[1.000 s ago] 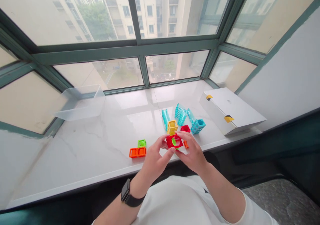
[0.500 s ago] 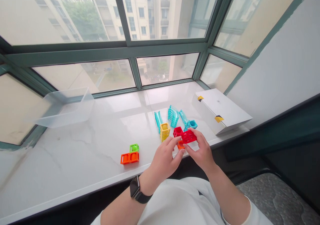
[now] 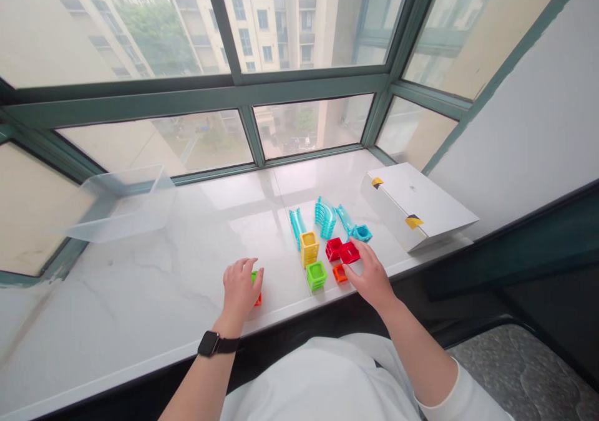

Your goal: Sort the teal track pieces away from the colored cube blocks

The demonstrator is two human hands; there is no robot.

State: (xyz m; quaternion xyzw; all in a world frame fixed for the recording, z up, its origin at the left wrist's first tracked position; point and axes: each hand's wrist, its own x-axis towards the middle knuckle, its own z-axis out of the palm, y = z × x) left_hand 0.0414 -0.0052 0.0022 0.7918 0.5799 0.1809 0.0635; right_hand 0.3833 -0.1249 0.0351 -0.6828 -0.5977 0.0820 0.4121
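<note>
My right hand (image 3: 372, 279) has its thumb and fingers round the right side of a hollow red block (image 3: 349, 253), tilted beside another red block (image 3: 334, 249). An orange block (image 3: 340, 274) lies just below, near my thumb. My left hand (image 3: 241, 289) is over another group at the left, its thumb and index finger apart around a green block (image 3: 254, 277). It covers most of the orange blocks (image 3: 259, 299) there. Between my hands stand a yellow block stack (image 3: 309, 249) and a green block (image 3: 316, 275).
Behind the blocks lie clear blue track pieces: a straight one (image 3: 296, 224), a curved one (image 3: 324, 217) and one with a square blue end (image 3: 362, 232). A white box (image 3: 421, 206) stands at right, a clear plastic bin (image 3: 121, 206) at left. The sill's front edge is close.
My left hand has left the red block and moved left to the green and orange blocks. My right hand still has the red block, now lower. The middle green block has come into view.
</note>
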